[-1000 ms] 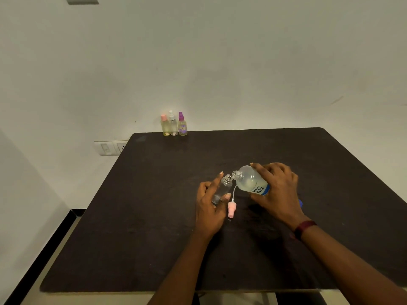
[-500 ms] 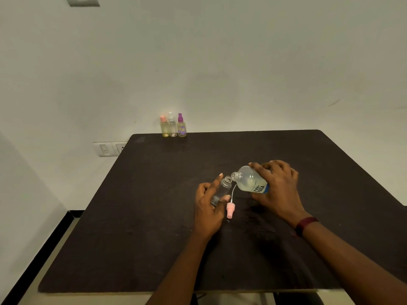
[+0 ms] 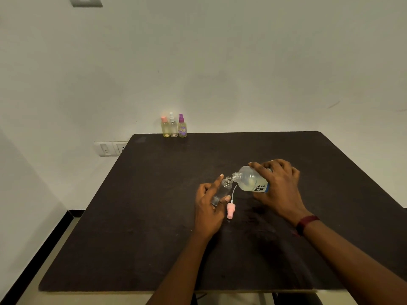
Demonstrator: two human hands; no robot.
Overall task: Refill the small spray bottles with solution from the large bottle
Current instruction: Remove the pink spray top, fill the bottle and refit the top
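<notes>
My right hand (image 3: 279,188) grips the large clear bottle (image 3: 250,181), tipped on its side with its open neck pointing left. Its mouth meets the open neck of a small clear spray bottle (image 3: 223,190), which my left hand (image 3: 209,208) holds tilted between thumb and fingers. The small bottle's pink spray head (image 3: 230,211) with its thin white tube lies on the dark table (image 3: 154,216) just right of my left thumb. Pale liquid fills the lower side of the large bottle.
Three small spray bottles stand in a row at the table's far edge against the wall: a pink-capped one (image 3: 165,127), a white-capped one (image 3: 173,126) and a purple-capped one (image 3: 182,126). A wall socket (image 3: 110,148) sits left of the table.
The large bottle's neck has closed the small gap and now meets the small bottle's mouth. Both hands have held their places; the camera view has shifted slightly.
</notes>
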